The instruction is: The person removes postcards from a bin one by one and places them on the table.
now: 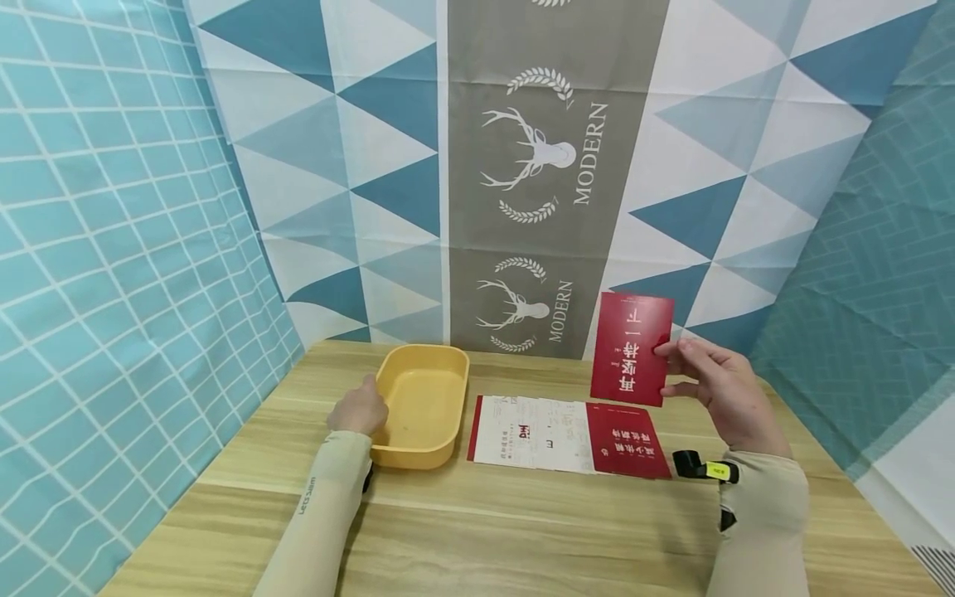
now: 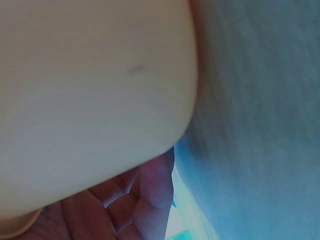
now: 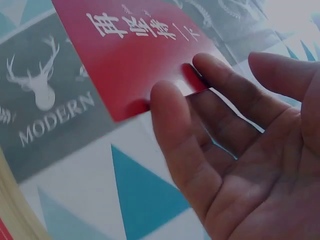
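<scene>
My right hand [image 1: 727, 394] holds up a red card [image 1: 632, 348] with white Chinese characters, above the right end of a row of cards. In the right wrist view, the fingers of the right hand [image 3: 240, 145] pinch one edge of that red card [image 3: 135, 55]. My left hand [image 1: 359, 408] grips the left rim of a yellow plastic basin [image 1: 425, 404]. The outer wall of the yellow basin [image 2: 90, 110] fills much of the left wrist view, with the left hand's fingers [image 2: 155, 182] against it.
On the wooden table [image 1: 477, 531], overlapping white cards [image 1: 522, 431] and a red card [image 1: 630, 439] form a row right of the basin. A patterned cloth [image 1: 552, 166] hangs behind the table. Blue tiled sheeting [image 1: 112, 232] stands along the left side.
</scene>
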Motion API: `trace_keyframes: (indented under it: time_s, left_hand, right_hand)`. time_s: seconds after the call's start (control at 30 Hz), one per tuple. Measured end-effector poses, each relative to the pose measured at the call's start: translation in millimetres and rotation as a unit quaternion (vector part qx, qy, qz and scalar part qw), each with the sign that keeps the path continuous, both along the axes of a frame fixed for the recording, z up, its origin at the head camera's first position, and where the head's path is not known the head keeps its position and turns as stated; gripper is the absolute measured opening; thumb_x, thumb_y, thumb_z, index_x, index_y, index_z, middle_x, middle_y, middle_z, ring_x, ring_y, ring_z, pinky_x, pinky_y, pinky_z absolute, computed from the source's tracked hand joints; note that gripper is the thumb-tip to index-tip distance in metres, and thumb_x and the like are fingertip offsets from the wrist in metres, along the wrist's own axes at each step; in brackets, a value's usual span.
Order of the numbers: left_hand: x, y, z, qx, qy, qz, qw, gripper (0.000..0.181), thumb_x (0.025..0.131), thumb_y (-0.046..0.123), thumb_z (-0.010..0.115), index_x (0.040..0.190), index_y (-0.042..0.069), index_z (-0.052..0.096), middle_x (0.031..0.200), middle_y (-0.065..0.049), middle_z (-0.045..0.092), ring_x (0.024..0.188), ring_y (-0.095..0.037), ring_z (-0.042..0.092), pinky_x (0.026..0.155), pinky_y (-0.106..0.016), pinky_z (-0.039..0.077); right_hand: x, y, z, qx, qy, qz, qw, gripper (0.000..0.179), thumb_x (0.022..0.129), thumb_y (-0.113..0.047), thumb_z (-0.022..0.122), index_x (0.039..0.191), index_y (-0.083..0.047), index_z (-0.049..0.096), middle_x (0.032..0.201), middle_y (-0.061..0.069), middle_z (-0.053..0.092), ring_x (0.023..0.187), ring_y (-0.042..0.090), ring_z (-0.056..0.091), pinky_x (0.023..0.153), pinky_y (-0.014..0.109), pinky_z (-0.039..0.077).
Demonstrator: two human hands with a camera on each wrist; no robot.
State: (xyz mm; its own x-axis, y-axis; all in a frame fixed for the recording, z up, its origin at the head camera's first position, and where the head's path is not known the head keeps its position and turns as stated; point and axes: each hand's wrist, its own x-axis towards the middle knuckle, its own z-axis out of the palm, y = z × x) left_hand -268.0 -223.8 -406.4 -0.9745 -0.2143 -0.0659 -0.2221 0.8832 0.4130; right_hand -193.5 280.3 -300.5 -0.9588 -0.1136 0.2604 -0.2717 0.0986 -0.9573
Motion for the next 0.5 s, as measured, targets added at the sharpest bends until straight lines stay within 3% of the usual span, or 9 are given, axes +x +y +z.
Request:
trace_keyframes:
  time_s: [0.1,0.23,0.37,0.5]
  left_hand:
    - [-0.4,0.0,-0.7,0.002,-0.001,0.003,1.0000,0.053,0.102,0.019,0.041,0.153,0.008,0.031,0.125,-0.032,0.064,0.106,-0.051,0.065,0.084,-0.065,0.052]
    - [-0.6,-0.3,-1.5,0.001,0.000,0.003,1.0000,0.053,0.102,0.019,0.041,0.154,0.008,0.031,0.126,-0.032,0.064,0.107,-0.052,0.065,0.084,-0.066,0.052]
    - [-1.4,-0.9,-1.5,0.000,0.000,0.000,1.0000,0.053,0.102,0.019,0.040,0.153,0.007,0.031,0.125,-0.032,0.064,0.105,-0.052,0.065,0.082,-0.065,0.052]
    - [-1.4,-0.7,-1.4,0.001,0.000,0.003,1.0000,0.053,0.102,0.019,0.041,0.154,0.008,0.031,0.126,-0.032,0.063,0.107,-0.053,0.065,0.085,-0.067,0.052]
  right_hand:
    - [-6.4,6,-7.6,0.068,-0.033,-0.031,0.9966,0.040,0.105,-0.038,0.052,0.122,-0.003,0.063,0.109,-0.006,0.064,0.093,0.012,0.068,0.075,0.032,0.062]
    - [-21.6,18,-27.8,0.156,-0.110,-0.065,0.9795,0.052,0.105,-0.048,0.046,0.119,0.000,0.059,0.106,-0.001,0.061,0.091,0.015,0.063,0.075,0.033,0.061]
    - [-34.2,30,-51.0,0.189,-0.186,-0.079,0.9609,0.055,0.106,-0.047,0.043,0.118,0.005,0.057,0.101,0.005,0.062,0.087,0.017,0.063,0.073,0.035,0.061]
    - [-40.0,37,-68.1,0.209,-0.233,-0.097,0.9448,0.056,0.106,-0.045,0.045,0.122,0.008,0.054,0.098,0.009,0.062,0.085,0.020,0.063,0.073,0.036,0.060]
